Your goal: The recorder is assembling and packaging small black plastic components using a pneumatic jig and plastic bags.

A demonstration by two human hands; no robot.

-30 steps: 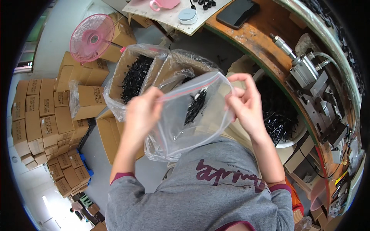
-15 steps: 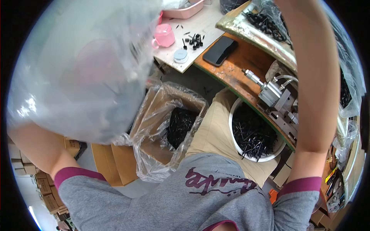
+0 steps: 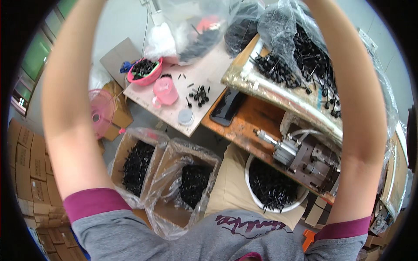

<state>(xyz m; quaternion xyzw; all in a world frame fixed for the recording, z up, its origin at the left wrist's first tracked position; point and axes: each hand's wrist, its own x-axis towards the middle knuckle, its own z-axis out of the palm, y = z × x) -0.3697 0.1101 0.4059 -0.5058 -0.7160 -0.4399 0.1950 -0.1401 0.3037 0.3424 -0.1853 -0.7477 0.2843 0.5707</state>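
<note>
While both forearms rise, lined cartons (image 3: pixel 191 182) hold black parts.

The scene is brightly and evenly lit, with soft, faint shadows. Daylight enters through windows (image 3: pixel 32 65) at the upper left. Clear plastic bags (image 3: pixel 278 26) catch white glare. Fisheye distortion bends straight edges toward the rim, and a black border rings the picture. The raised forearms (image 3: pixel 65 108) look slightly soft; the centre is sharp.

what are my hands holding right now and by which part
It cannot be told: both forearms, left forearm and right forearm, rise past the picture's top edge, so the hands are out of view.
</note>
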